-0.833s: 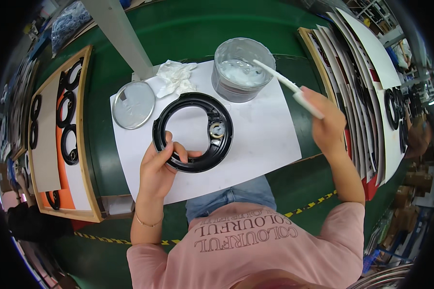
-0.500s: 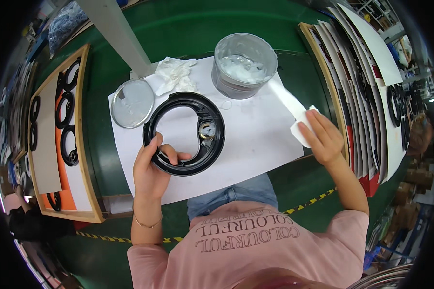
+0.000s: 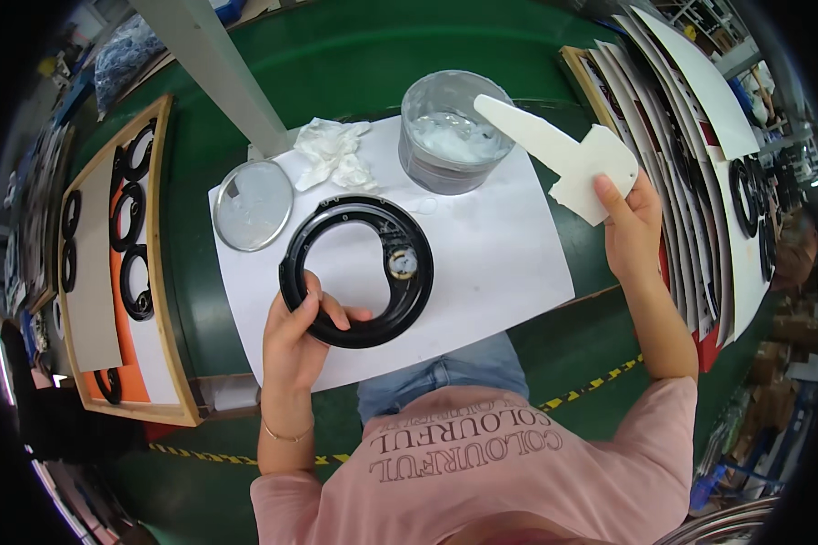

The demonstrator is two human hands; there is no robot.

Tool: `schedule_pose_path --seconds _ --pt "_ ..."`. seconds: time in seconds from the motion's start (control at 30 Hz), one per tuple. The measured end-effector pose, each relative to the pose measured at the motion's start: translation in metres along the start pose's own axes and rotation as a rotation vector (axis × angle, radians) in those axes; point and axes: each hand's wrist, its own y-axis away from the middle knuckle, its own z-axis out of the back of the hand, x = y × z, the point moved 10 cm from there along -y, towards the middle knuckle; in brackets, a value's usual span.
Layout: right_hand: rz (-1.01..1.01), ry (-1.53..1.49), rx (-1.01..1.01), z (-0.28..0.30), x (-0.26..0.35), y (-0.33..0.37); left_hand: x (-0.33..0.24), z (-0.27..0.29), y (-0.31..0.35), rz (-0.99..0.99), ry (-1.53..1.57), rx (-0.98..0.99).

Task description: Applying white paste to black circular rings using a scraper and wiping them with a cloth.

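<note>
My left hand (image 3: 302,329) grips a black ring-shaped housing (image 3: 415,304) by its near left rim, fingers curled through the opening. On the ring's right inner side a small round gold-coloured part (image 3: 402,262) carries whitish grease. In my right hand (image 3: 629,218) is a flat white spatula (image 3: 554,150), pinched at its broad end. Its narrow tip points left, over the right rim of a grey tub (image 3: 445,173). Whitish translucent grease (image 3: 459,136) lies inside the tub.
A round lid (image 3: 254,207) and crumpled white tissue (image 3: 334,153) lie on a white sheet (image 3: 491,263). Wood-framed trays flank the bench: the left tray (image 3: 184,363) holds several black rings; the right tray (image 3: 577,77) has stacked boards (image 3: 663,173). A grey post (image 3: 218,77) rises behind the lid.
My right hand has lifted and turned the spatula, so its flat face shows and its tip sits higher by the tub rim. The ring has shifted slightly right and nearer me with my left hand.
</note>
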Motion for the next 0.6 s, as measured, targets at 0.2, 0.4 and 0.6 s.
schedule_pose_path --seconds 0.2,0.4,0.6 --pt "-0.132 -0.112 0.033 -0.016 -0.021 -0.011 0.003 0.012 0.011 0.041 0.031 -0.053" --pt "-0.388 -0.255 0.125 -0.027 -0.052 -0.028 0.003 0.016 0.008 0.01 0.069 -0.013" --pt "-0.453 -0.153 0.043 0.007 -0.087 -0.026 0.006 0.016 0.007 0.023 0.03 -0.004"
